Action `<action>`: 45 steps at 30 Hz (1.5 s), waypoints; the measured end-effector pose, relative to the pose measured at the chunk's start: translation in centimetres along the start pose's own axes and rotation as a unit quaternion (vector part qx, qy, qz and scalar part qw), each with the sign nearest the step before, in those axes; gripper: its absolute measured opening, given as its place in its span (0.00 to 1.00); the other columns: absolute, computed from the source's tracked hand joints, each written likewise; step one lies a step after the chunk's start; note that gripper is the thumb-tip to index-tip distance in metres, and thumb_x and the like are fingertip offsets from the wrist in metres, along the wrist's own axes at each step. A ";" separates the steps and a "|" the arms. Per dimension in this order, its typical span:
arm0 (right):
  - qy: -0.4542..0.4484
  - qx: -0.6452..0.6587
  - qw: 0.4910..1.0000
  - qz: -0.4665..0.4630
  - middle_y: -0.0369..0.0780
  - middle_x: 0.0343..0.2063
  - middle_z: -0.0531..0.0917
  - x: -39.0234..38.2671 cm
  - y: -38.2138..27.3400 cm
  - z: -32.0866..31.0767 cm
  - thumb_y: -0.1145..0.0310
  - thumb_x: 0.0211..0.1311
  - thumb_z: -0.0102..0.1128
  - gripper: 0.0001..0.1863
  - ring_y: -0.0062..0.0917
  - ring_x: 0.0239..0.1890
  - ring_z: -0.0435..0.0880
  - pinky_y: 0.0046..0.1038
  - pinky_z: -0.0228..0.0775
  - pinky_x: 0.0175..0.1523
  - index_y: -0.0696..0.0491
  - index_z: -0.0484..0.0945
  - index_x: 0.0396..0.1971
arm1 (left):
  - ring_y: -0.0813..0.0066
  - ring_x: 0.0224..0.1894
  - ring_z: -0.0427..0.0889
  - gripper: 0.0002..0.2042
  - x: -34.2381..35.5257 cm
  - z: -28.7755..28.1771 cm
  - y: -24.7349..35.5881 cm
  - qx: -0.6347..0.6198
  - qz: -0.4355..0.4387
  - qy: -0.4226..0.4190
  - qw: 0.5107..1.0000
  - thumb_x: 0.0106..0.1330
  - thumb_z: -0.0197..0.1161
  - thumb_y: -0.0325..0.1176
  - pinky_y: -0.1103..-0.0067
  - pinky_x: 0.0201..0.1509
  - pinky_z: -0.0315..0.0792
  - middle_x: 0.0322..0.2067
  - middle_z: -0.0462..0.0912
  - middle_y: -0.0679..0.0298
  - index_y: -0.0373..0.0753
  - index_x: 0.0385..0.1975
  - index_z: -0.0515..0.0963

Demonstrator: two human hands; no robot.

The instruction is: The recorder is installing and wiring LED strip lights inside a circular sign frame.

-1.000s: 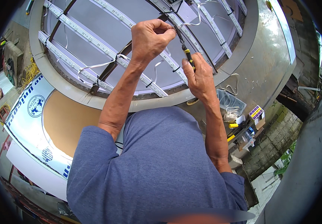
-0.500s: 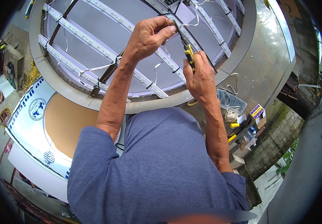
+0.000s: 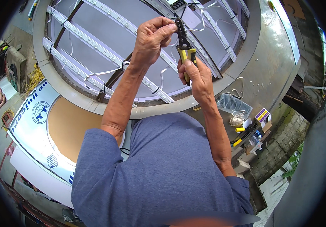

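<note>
My right hand (image 3: 199, 79) is wrapped round the yellow-and-black handles of a wire stripper (image 3: 184, 44), whose dark jaws point away from me. Close against those jaws, my left hand (image 3: 149, 42) is closed in a pinch of thumb and forefinger. Whatever lies between its fingertips is too small to make out. Both hands are above a round frame (image 3: 204, 95) with a grey rim. Inside it, white LED strips (image 3: 91, 39) run slantwise across dark crossbars, fixed with black ties. Thin white wires (image 3: 202, 23) loop between the strips.
At right, a clear plastic tray (image 3: 234, 104), a coil of white wire (image 3: 237, 120), a small purple-and-yellow box (image 3: 262, 115) and yellow-handled tools (image 3: 237, 143) lie together. A printed white sheet with a tan round opening (image 3: 66, 130) is at lower left. Yellow cord (image 3: 34, 78) lies beyond it.
My right hand has turned the wire stripper, so its broad side and both handles now show. My left hand keeps its pinch near the jaws. The whole view has shifted slightly.
</note>
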State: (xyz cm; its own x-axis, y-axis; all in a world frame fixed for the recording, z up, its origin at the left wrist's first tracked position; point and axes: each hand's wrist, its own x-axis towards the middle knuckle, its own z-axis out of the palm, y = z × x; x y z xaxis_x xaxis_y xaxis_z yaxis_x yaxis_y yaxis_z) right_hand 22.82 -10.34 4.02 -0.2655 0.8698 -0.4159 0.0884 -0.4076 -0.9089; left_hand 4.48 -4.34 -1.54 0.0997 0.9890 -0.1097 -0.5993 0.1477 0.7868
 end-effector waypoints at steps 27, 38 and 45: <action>0.184 0.408 0.894 0.034 0.56 0.52 0.80 -14.4 7.9 -20.1 0.64 0.68 0.56 0.17 0.49 0.53 0.82 0.56 0.74 0.60 0.61 0.80 0.47 | 0.87 0.25 0.67 0.10 -0.8 0.5 1.3 0.256 -0.038 -0.010 0.966 0.72 0.66 0.30 0.87 0.29 0.61 0.26 0.77 0.72 0.31 0.46 0.85; 0.059 0.522 0.851 -0.021 0.55 0.53 0.78 -11.4 15.1 -21.7 0.62 0.68 0.57 0.15 0.49 0.54 0.79 0.55 0.72 0.61 0.57 0.79 0.45 | 0.81 0.29 0.81 0.08 -0.7 0.2 -0.7 0.147 -0.047 0.002 0.988 0.64 0.74 0.27 0.85 0.33 0.71 0.30 0.87 0.63 0.32 0.40 0.86; 0.072 0.559 0.826 0.027 0.57 0.52 0.79 -10.3 17.3 -21.4 0.64 0.65 0.57 0.15 0.50 0.52 0.81 0.55 0.73 0.58 0.58 0.79 0.45 | 0.81 0.29 0.81 0.08 -0.7 0.0 -0.3 0.146 -0.030 -0.011 0.989 0.64 0.74 0.27 0.84 0.34 0.72 0.30 0.88 0.63 0.33 0.41 0.87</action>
State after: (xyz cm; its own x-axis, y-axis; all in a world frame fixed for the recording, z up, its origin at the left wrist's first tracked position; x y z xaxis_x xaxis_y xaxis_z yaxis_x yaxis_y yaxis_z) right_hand 47.62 -20.35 -8.07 -0.1665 0.8330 -0.5276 -0.8661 -0.3793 -0.3256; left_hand 4.65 -5.10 -1.71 0.1461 0.9778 -0.1505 -0.3382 0.1923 0.9212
